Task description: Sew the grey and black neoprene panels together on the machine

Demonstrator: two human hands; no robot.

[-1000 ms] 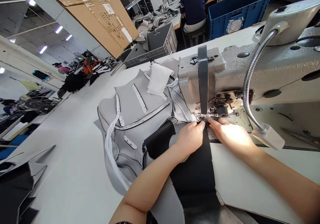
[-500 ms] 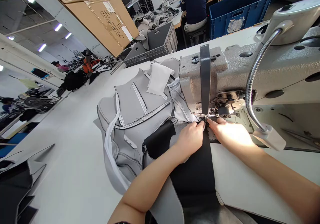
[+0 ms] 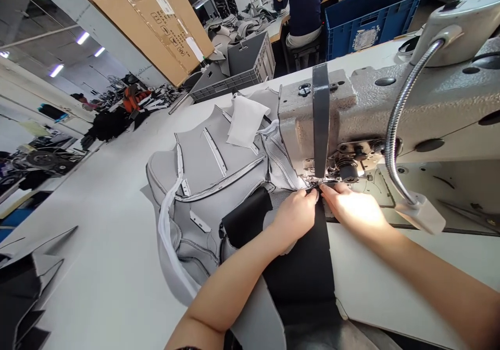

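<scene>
My left hand [image 3: 295, 214] is closed, thumb and fingertips pinching the edge of the black fabric [image 3: 300, 272] right in front of the sewing machine's [image 3: 320, 126] needle area. Close beside it, my right hand [image 3: 351, 205] has its fingers pressed together on the same edge, under the lamp's light. From my left hand toward the left spreads a grey sewn cover [image 3: 211, 157] with white strips and a white-edged seam. A loose white piece [image 3: 247, 122] lies on the cover. The fingertips partly hide the stitching spot.
A bendable lamp [image 3: 420, 212] hangs right of my right hand. Scissors [image 3: 472, 215] lie on the machine bed. Dark folded pieces [image 3: 19, 292] rest at the table's left. Beyond stand a grey crate [image 3: 234, 82], a cardboard box [image 3: 152, 27], a blue bin [image 3: 371, 24] and a seated person [image 3: 302, 6].
The view has shifted slightly, so the surroundings sit a little further left. Both hands stay on the black fabric at the needle area, with the right fingertips slightly closer to the left ones.
</scene>
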